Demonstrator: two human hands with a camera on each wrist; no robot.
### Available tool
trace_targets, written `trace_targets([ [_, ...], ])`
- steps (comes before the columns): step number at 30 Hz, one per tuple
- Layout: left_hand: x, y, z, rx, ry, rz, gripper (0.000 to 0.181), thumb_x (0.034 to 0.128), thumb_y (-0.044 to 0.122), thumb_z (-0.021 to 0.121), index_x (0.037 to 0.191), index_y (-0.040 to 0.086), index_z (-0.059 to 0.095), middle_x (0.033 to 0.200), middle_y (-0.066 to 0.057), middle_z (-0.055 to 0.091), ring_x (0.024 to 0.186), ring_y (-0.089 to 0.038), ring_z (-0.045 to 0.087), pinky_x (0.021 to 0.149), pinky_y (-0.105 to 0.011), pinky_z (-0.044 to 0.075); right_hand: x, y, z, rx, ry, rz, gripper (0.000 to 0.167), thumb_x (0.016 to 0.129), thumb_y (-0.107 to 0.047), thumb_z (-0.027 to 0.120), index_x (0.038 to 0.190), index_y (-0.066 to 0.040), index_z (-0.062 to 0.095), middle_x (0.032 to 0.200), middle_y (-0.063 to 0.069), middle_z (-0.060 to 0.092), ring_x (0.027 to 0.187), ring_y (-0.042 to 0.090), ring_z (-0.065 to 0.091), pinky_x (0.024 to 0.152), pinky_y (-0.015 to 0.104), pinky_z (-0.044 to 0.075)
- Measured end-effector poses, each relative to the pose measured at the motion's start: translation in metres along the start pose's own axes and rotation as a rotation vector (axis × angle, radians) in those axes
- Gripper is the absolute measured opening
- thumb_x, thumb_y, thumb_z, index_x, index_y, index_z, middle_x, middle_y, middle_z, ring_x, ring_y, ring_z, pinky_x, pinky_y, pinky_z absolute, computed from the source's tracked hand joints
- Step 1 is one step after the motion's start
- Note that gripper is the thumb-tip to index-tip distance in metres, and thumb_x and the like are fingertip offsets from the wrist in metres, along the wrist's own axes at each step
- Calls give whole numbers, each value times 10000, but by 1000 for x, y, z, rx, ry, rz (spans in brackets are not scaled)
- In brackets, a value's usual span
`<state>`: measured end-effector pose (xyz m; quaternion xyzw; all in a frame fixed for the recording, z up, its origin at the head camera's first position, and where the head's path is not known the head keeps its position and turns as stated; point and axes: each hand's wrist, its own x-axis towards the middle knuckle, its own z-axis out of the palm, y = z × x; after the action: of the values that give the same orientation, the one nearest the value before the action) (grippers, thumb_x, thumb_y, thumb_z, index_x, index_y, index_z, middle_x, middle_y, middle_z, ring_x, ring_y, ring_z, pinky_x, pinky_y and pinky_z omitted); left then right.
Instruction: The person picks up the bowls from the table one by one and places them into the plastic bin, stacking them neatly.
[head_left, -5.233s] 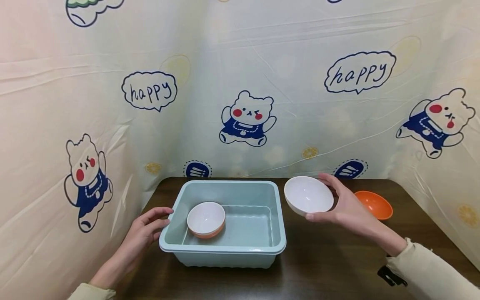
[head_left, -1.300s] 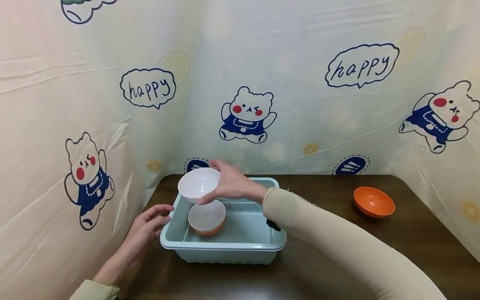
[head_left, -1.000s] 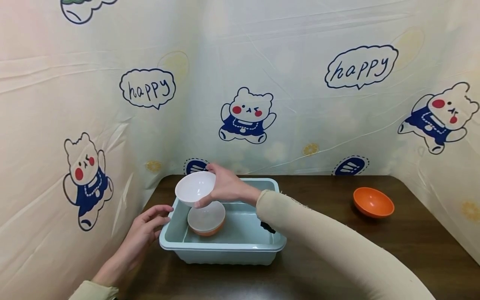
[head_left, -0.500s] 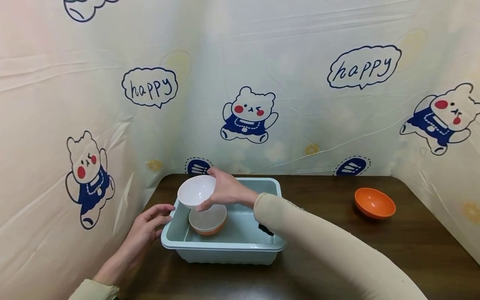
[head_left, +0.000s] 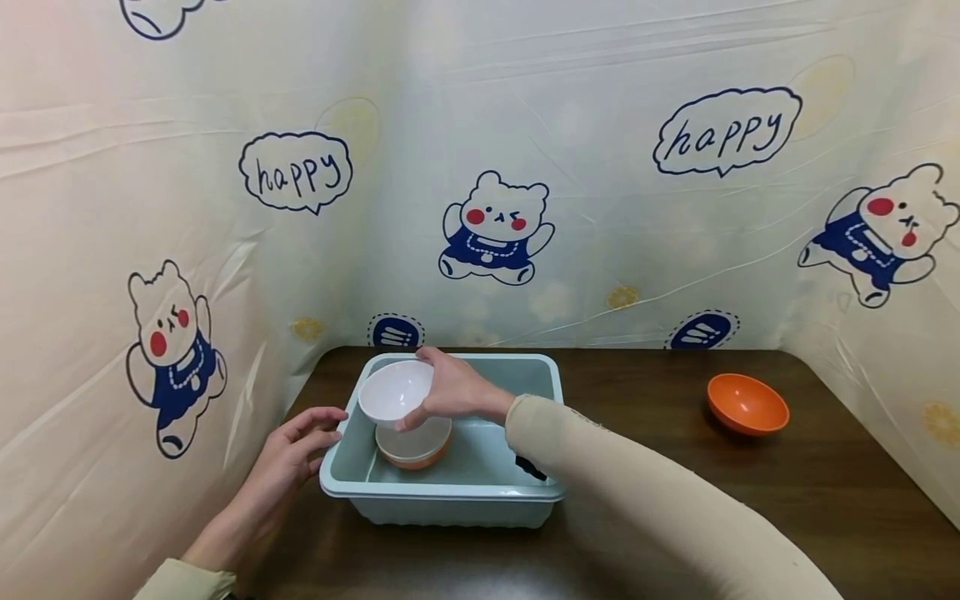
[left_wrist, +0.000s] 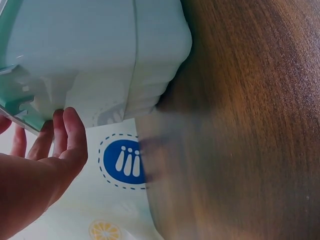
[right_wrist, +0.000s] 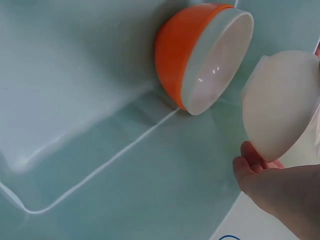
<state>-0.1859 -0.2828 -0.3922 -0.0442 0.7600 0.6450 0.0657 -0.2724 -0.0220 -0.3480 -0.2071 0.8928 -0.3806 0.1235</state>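
My right hand (head_left: 456,387) grips a white bowl (head_left: 392,393) by its rim, thumb on the near side and fingers on the far side. The bowl hangs inside the left part of the light blue-green tub (head_left: 450,490), just above a stack of bowls. In the right wrist view the stack shows an orange bowl (right_wrist: 172,50) with a white bowl (right_wrist: 220,62) nested in it; the held bowl is apart from them. My left hand (head_left: 281,458) rests with loosely bent fingers against the tub's left side, fingertips (left_wrist: 72,117) near the rim in the left wrist view.
A separate orange bowl (head_left: 747,404) stands at the right on the dark wooden table (head_left: 645,467). A printed cloth (head_left: 600,208) with bears and "happy" bubbles closes off the back and both sides.
My right hand has carried the white bowl from right of the tub to above the stack, then lowered it slightly during the last second. The left hand has stayed at the tub's side.
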Motion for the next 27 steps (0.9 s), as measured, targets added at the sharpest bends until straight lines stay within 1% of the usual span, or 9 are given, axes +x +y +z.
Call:
trace_targets([
  [4, 0, 1, 1, 2, -4, -1, 347, 1081, 152, 564, 1411, 43, 551, 1338, -71, 588, 1115, -165, 603, 895, -326, 577, 0, 4, 2, 1, 6, 12, 1084, 696, -391, 992, 1573, -109, 420, 1483, 88, 557, 1208, 228, 584, 1056, 429, 504],
  [10, -1, 1, 1, -4, -7, 8, 337, 1078, 152, 576, 1398, 47, 566, 1316, -56, 600, 1102, -152, 607, 891, -319, 576, -1, 9, 6, 8, -7, 37, 1071, 692, -376, 995, 1562, -109, 430, 1476, 83, 562, 1197, 227, 584, 1057, 435, 503],
  [15, -2, 2, 0, -8, -4, 13, 321, 1073, 161, 591, 1378, 62, 584, 1294, -38, 608, 1100, -150, 609, 891, -318, 577, -1, 12, 9, 14, -10, 34, 1099, 686, -371, 1001, 1574, -101, 412, 1525, 86, 528, 1222, 233, 572, 1079, 437, 487],
  [21, 0, 1, 0, -13, -12, 7, 322, 1076, 160, 586, 1383, 61, 583, 1302, -46, 611, 1097, -156, 610, 888, -326, 580, -1, 18, 12, 26, -15, 38, 1076, 692, -366, 994, 1560, -104, 415, 1466, 92, 552, 1188, 238, 576, 1068, 451, 497],
  [27, 0, 0, -1, -17, -10, 9, 318, 1077, 150, 584, 1380, 54, 582, 1293, -47, 610, 1096, -153, 610, 885, -324, 578, -1, 19, 14, 22, -28, 39, 1065, 694, -378, 986, 1558, -122, 417, 1449, 76, 565, 1178, 226, 583, 1057, 452, 507],
])
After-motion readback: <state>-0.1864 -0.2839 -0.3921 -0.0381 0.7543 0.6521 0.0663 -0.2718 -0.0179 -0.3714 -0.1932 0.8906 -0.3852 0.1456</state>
